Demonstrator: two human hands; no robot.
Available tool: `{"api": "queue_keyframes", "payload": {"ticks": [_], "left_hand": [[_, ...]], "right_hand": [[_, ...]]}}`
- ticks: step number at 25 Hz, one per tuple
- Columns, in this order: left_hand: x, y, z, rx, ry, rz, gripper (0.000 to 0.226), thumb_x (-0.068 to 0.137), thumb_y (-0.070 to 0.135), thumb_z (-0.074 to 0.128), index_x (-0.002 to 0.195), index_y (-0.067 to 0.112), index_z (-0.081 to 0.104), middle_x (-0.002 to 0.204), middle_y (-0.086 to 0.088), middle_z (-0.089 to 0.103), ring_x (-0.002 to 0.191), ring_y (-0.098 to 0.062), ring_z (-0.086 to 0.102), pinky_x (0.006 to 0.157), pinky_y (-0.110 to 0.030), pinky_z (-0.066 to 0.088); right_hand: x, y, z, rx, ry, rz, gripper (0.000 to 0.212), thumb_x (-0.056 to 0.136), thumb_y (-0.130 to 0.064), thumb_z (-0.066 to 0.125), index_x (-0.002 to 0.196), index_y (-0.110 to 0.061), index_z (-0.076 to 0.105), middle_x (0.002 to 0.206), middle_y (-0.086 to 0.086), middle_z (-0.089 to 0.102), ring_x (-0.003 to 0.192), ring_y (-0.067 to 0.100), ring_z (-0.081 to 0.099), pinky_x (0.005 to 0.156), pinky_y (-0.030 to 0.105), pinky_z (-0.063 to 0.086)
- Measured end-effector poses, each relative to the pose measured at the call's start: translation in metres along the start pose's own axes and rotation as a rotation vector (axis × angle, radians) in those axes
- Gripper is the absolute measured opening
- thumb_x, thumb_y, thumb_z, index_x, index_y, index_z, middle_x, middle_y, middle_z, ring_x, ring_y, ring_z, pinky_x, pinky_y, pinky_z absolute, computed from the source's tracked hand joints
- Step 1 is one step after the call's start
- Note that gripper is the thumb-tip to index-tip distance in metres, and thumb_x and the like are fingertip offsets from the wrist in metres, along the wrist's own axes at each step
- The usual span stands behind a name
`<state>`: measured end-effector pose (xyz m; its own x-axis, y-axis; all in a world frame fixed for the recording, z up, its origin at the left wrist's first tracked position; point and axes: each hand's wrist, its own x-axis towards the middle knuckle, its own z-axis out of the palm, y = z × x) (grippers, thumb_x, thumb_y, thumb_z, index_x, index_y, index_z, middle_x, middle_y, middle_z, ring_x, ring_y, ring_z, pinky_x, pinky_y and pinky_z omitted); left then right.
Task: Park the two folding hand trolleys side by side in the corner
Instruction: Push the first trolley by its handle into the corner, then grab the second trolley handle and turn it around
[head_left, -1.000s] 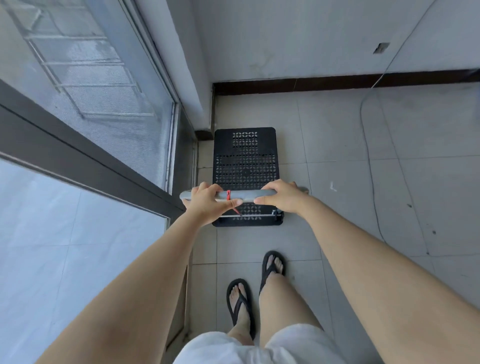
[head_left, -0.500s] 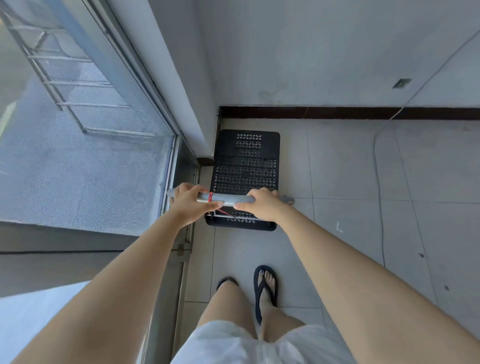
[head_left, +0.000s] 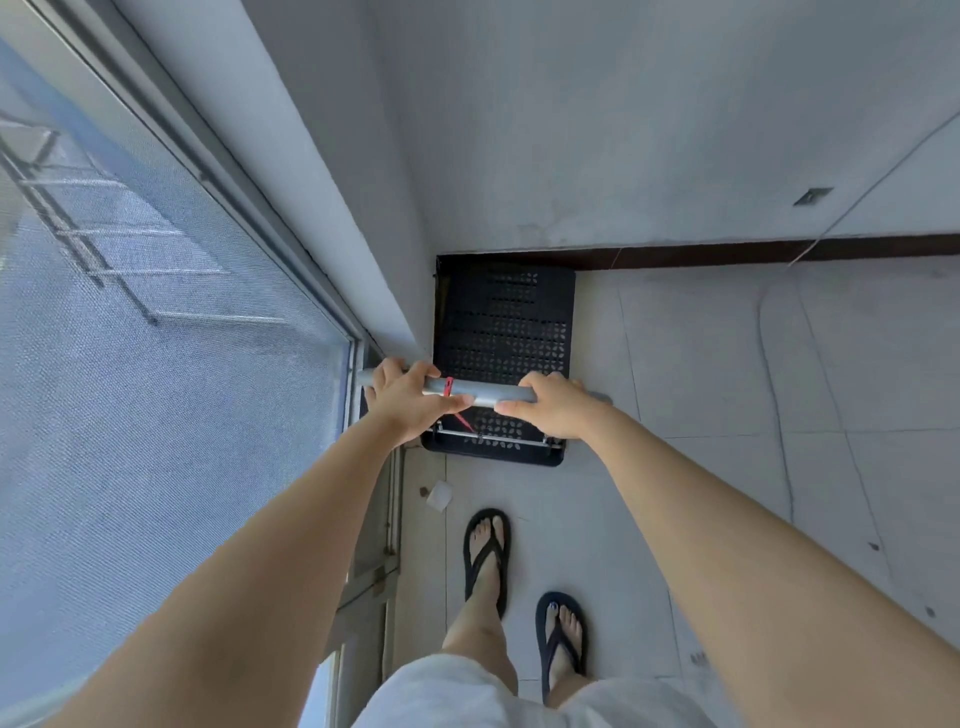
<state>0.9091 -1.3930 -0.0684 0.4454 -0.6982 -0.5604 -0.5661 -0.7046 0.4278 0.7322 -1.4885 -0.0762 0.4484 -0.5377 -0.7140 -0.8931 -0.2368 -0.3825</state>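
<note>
One folding hand trolley stands in the corner: its black perforated platform (head_left: 506, 322) touches the dark skirting at the far wall and lies along the left wall. Its grey handle bar (head_left: 483, 391), with a red tie on it, runs crosswise above the platform's near end. My left hand (head_left: 405, 397) grips the bar's left part and my right hand (head_left: 553, 405) grips its right part. A second trolley is not in view.
A window with mesh screen (head_left: 156, 364) and its frame fill the left side. A grey wall (head_left: 623, 130) with dark skirting (head_left: 727, 254) closes the far side. A thin cable (head_left: 774, 374) trails over the tiled floor at right. A small white scrap (head_left: 440, 496) lies near my sandalled feet.
The trolley has rolled forward until its platform reaches the skirting in the corner. I have stepped forward with it, both hands staying on the bar.
</note>
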Motion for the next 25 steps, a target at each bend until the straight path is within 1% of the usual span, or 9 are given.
{"api": "queue_keyframes", "payload": {"ticks": [5, 9, 11, 14, 16, 18, 20, 22, 25], "left_hand": [[0.02, 0.007, -0.011, 0.072, 0.005, 0.039, 0.058, 0.08, 0.056, 0.065, 0.128, 0.024, 0.056, 0.149, -0.011, 0.027, 0.144, -0.032, 0.014, 0.118, -0.047, 0.016], [0.014, 0.008, -0.007, 0.097, 0.013, 0.047, 0.061, 0.08, 0.057, 0.064, 0.13, 0.024, 0.053, 0.149, -0.008, 0.029, 0.144, -0.029, 0.015, 0.118, -0.045, 0.017], [0.008, 0.008, -0.006, 0.137, -0.021, 0.033, 0.066, 0.081, 0.061, 0.06, 0.135, 0.026, 0.048, 0.149, -0.008, 0.03, 0.144, -0.028, 0.015, 0.118, -0.048, 0.015], [-0.004, 0.016, -0.01, 0.144, 0.002, 0.012, 0.074, 0.085, 0.067, 0.048, 0.146, 0.029, 0.031, 0.156, -0.009, 0.021, 0.148, -0.029, 0.009, 0.119, -0.057, 0.005], [-0.013, 0.042, -0.015, 0.13, 0.103, 0.064, 0.074, 0.088, 0.064, 0.044, 0.15, 0.028, 0.025, 0.159, -0.008, 0.021, 0.148, -0.03, 0.011, 0.119, -0.057, 0.009], [-0.027, 0.086, -0.011, 0.153, 0.154, 0.17, 0.072, 0.091, 0.058, 0.046, 0.151, 0.024, 0.026, 0.157, -0.009, 0.028, 0.146, -0.031, 0.019, 0.118, -0.053, 0.019], [-0.044, 0.142, 0.005, 0.177, 0.111, 0.296, 0.07, 0.092, 0.052, 0.049, 0.151, 0.021, 0.028, 0.154, -0.011, 0.034, 0.143, -0.032, 0.024, 0.115, -0.052, 0.026], [-0.073, 0.213, 0.046, 0.263, 0.019, 0.482, 0.07, 0.091, 0.048, 0.053, 0.15, 0.02, 0.029, 0.151, -0.012, 0.036, 0.141, -0.033, 0.029, 0.113, -0.052, 0.031], [-0.152, 0.324, 0.139, 0.509, -0.137, 0.826, 0.073, 0.089, 0.045, 0.056, 0.151, 0.018, 0.026, 0.153, -0.013, 0.034, 0.14, -0.034, 0.031, 0.112, -0.051, 0.032]], "right_hand": [[0.012, -0.006, -0.02, 0.022, -0.043, -0.005, 0.061, 0.086, -0.066, 0.047, 0.125, -0.019, 0.051, 0.128, 0.014, 0.054, 0.122, 0.035, 0.046, 0.103, 0.051, 0.039], [0.009, -0.001, -0.018, 0.096, -0.057, 0.0, 0.056, 0.084, -0.064, 0.05, 0.119, -0.021, 0.053, 0.118, 0.01, 0.059, 0.116, 0.031, 0.051, 0.093, 0.043, 0.041], [0.003, -0.001, -0.014, 0.135, -0.05, 0.021, 0.068, 0.077, -0.068, 0.054, 0.128, -0.023, 0.049, 0.126, 0.008, 0.056, 0.123, 0.031, 0.049, 0.1, 0.046, 0.042], [-0.016, -0.002, -0.012, 0.174, 0.004, 0.074, 0.098, 0.064, -0.075, 0.057, 0.148, -0.03, 0.03, 0.152, 0.008, 0.04, 0.141, 0.032, 0.033, 0.113, 0.058, 0.027], [-0.039, 0.004, -0.021, 0.249, 0.085, 0.044, 0.096, 0.068, -0.071, 0.059, 0.15, -0.032, 0.027, 0.154, 0.007, 0.04, 0.142, 0.03, 0.034, 0.116, 0.056, 0.023], [-0.071, 0.025, -0.036, 0.353, 0.169, -0.017, 0.085, 0.08, -0.057, 0.062, 0.151, -0.024, 0.028, 0.157, 0.005, 0.035, 0.142, 0.026, 0.036, 0.116, 0.046, 0.031], [-0.11, 0.059, -0.05, 0.342, 0.25, -0.005, 0.076, 0.089, -0.045, 0.059, 0.152, -0.016, 0.027, 0.159, 0.006, 0.032, 0.143, 0.026, 0.035, 0.113, 0.039, 0.033], [-0.166, 0.119, -0.056, 0.317, 0.345, 0.102, 0.072, 0.091, -0.041, 0.058, 0.15, -0.012, 0.029, 0.155, 0.009, 0.036, 0.14, 0.027, 0.039, 0.112, 0.038, 0.036], [-0.276, 0.239, -0.036, 0.397, 0.476, 0.367, 0.06, 0.09, -0.037, 0.06, 0.14, -0.01, 0.042, 0.142, 0.012, 0.051, 0.125, 0.028, 0.052, 0.096, 0.031, 0.044]]}}
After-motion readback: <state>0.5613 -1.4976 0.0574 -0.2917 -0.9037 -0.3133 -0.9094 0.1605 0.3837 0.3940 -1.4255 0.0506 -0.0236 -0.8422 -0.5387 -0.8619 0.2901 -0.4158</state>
